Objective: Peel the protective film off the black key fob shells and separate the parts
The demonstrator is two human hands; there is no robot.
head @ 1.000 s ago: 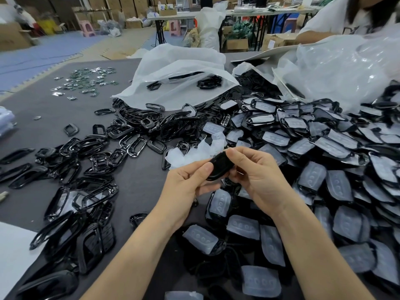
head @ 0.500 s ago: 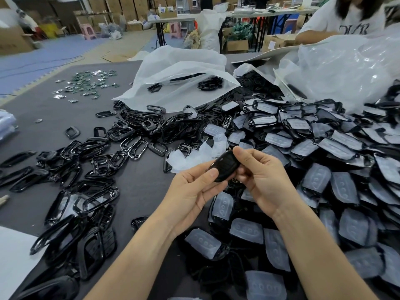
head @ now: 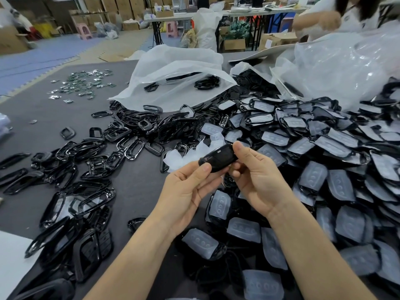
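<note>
Both hands meet above the middle of the counter [head: 134, 191] and hold one black key fob shell [head: 218, 158] between them, raised clear of the parts below. The left hand [head: 186, 191] pinches the shell's lower left end, its thumb laid on top and its fingers curled underneath. The right hand [head: 257, 178] grips the upper right end, with a fingertip pressed on the top edge and the other fingers tucked behind. Neither hand is spread; both are closed narrowly on the shell.

Just beyond the shell lie loose pieces of peeled film [head: 184, 155]. To the right spreads a large heap of film-covered shells [head: 337, 148], reaching under the right forearm. To the left lie scattered black frames [head: 91, 167]. Farther back sit a white bag [head: 179, 68] with a few frames on it and a clear plastic bag [head: 346, 61].

A white label on a cardboard box [head: 269, 43] in the background is too blurred to read.
</note>
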